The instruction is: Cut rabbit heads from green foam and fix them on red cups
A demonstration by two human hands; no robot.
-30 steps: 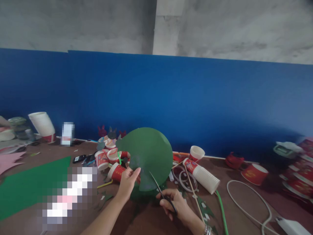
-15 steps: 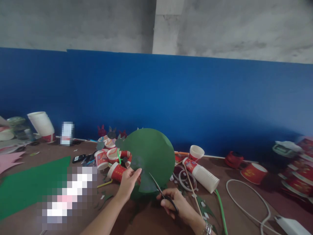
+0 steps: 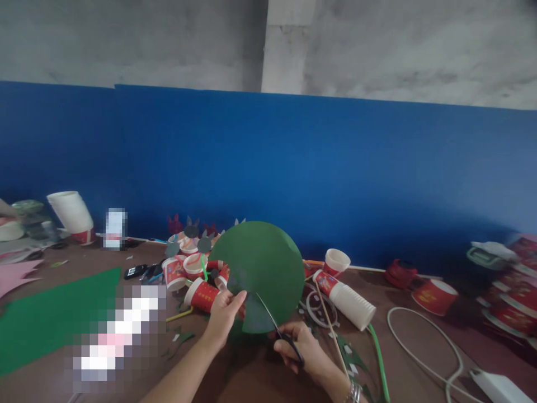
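Note:
A large round sheet of dark green paper [image 3: 264, 263] is held up in front of me above the table. My left hand [image 3: 226, 313] pinches its lower left edge, thumb on the near face. In my right hand [image 3: 300, 347] is a pair of scissors [image 3: 271, 319] with black handles, fingers wrapped round them. The blades point up and left across the lower part of the green paper, their tips near my left thumb. A gap with a curved edge shows at the paper's left side, above my left hand.
Behind the paper lie red and white paper cups [image 3: 202, 295] and green scraps [image 3: 352, 358]. To the right are a stack of cups [image 3: 348, 299], a wooden stick [image 3: 331, 324] and a white cable [image 3: 423, 313]. A flat green sheet [image 3: 62, 313] lies left. A blue panel [image 3: 268, 162] stands behind.
The green paper has shifted and turned slightly to the right, with my left hand moving along with it. The scissors stay in my right hand at nearly the same place.

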